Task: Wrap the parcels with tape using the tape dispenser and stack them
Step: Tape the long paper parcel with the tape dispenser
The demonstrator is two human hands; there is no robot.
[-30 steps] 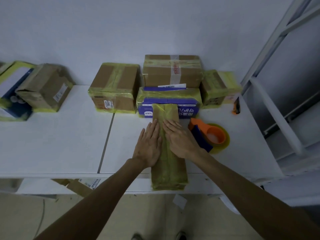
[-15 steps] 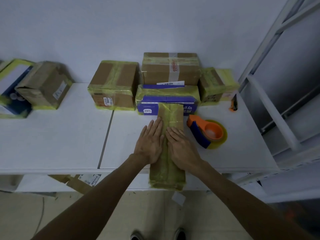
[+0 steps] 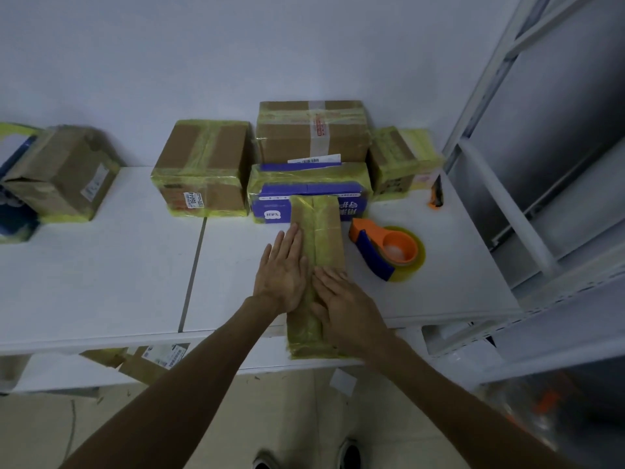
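Observation:
A long narrow cardboard parcel [image 3: 321, 231] wrapped in yellowish tape lies lengthwise on the white table [image 3: 101, 265], its near end overhanging the front edge. My left hand [image 3: 284, 272] lies flat along the parcel's left side, fingers straight. My right hand [image 3: 341, 299] presses flat on the parcel's top, nearer to me. The orange and blue tape dispenser [image 3: 385, 248] with its yellow roll sits on the table just right of the parcel, untouched.
Taped boxes line the back wall: a brown box [image 3: 206, 167], a blue box [image 3: 304, 194] with a brown box [image 3: 311, 130] behind it, a small yellow-taped box [image 3: 399, 160]. Another box [image 3: 61, 174] lies at far left. An orange cutter [image 3: 436, 194] and grey metal shelving [image 3: 541, 164] stand right.
Both hands have slid toward me along the parcel's top, the right hand farther than the left. The parcel and dispenser stayed in place.

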